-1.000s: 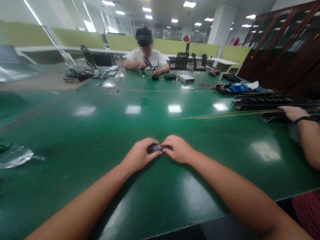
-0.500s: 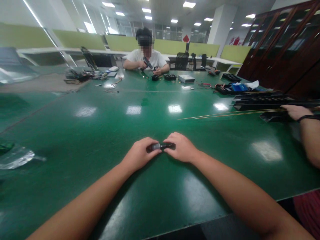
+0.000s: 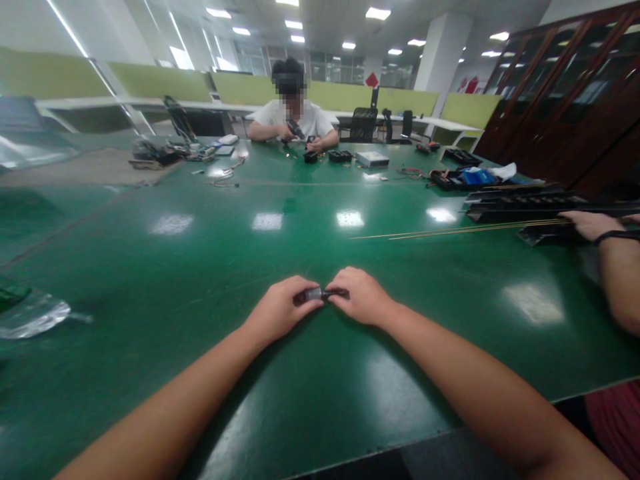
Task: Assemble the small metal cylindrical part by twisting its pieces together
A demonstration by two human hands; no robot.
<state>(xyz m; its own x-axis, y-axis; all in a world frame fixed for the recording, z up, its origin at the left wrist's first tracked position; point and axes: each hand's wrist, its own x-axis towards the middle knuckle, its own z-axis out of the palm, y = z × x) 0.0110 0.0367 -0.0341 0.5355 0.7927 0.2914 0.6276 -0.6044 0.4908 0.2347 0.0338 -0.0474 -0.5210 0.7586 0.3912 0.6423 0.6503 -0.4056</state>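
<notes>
The big, bright room (image 3: 330, 17) has a tall brown cupboard (image 3: 565, 93) past the far right corner of the green table (image 3: 320, 380). The table is wide and shiny. At its far edge sits a person (image 3: 317, 119) in a white top, with a tool that looks like a drill (image 3: 295, 129). At the table's right side, another person's hand (image 3: 590, 225) is by long black bars (image 3: 515, 211) and thin yellow rods (image 3: 450, 231).

The left hand (image 3: 275, 308) and right hand (image 3: 367, 299) meet over the near middle of the table. Each one is curled, with thumb and fingers pinching one end of a small dark stick (image 3: 313, 294). The left has the fat grey part, and the right has the thin black part.

To do this well, I think the left should hold firm and the right should pinch softly. Both ends should be in one straight line, so the thin part does not bend or slip. Fingertips should be near the middle, but not over the place where the fat and thin parts meet.

The stick lies sideways, grey and a bit shiny in the middle, black toward the right. I cannot tell if it is one piece or two.
</notes>
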